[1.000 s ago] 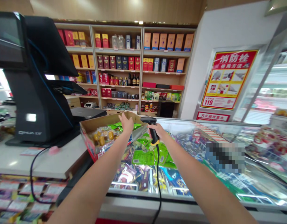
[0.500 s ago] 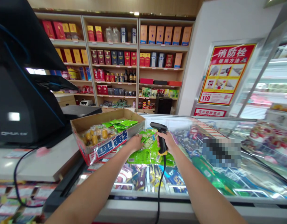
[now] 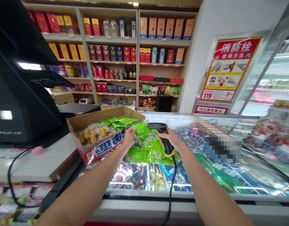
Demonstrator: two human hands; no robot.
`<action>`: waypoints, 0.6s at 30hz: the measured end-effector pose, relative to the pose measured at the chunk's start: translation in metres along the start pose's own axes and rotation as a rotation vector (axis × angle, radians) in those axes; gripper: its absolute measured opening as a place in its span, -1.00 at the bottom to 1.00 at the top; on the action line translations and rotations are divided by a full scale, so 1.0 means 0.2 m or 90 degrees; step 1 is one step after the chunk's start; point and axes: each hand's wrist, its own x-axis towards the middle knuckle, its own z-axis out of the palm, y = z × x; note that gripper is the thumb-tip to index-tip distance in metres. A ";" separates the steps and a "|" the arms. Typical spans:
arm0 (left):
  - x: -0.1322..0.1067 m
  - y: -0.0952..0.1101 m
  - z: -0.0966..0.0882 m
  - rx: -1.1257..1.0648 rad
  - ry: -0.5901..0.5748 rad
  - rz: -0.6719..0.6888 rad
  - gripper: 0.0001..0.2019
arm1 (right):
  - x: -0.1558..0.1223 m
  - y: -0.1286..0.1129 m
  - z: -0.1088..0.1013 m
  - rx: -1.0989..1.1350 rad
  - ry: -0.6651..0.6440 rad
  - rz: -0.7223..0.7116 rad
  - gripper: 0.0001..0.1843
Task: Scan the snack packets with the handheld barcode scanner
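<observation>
My left hand [image 3: 129, 136] is closed on a green snack packet [image 3: 141, 128], lifted just above a pile of green packets [image 3: 144, 152] on the glass freezer lid [image 3: 219, 175]. My right hand [image 3: 170, 141] grips a black barcode scanner [image 3: 161, 131] with a yellow collar, its head turned toward the lifted packet. The scanner's black cable [image 3: 170, 194] hangs down toward me. Left of my left hand stands an open cardboard box [image 3: 104, 147] with green packets and yellow snacks inside.
A black checkout terminal [image 3: 19, 103] stands on the white counter [image 3: 29, 163] at left. Shelves of boxed goods and bottles [image 3: 125, 56] fill the back wall. A red fire-hydrant poster [image 3: 226, 72] hangs at right, beside a glass-fronted cooler [image 3: 276, 81].
My left hand came back from over the box to the pile and picked up a green packet. My right hand tilted the scanner head leftward toward it.
</observation>
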 end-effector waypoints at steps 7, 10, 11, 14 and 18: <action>-0.04 0.00 0.03 0.052 -0.032 0.005 -0.79 | -0.03 -0.04 -0.08 -0.059 0.046 -0.040 -0.72; -0.05 -0.01 0.03 0.051 -0.034 0.016 -0.80 | -0.02 -0.03 -0.08 -0.065 0.039 -0.034 -0.74; -0.05 -0.01 0.02 0.052 -0.033 0.021 -0.79 | -0.02 -0.03 -0.08 -0.067 0.034 -0.032 -0.75; -0.04 -0.02 0.01 0.049 -0.024 0.045 -0.75 | -0.02 -0.02 -0.07 -0.073 0.028 -0.030 -0.76; -0.03 -0.04 0.00 0.069 -0.019 0.082 -0.69 | -0.02 -0.02 -0.07 -0.099 0.021 -0.028 -0.70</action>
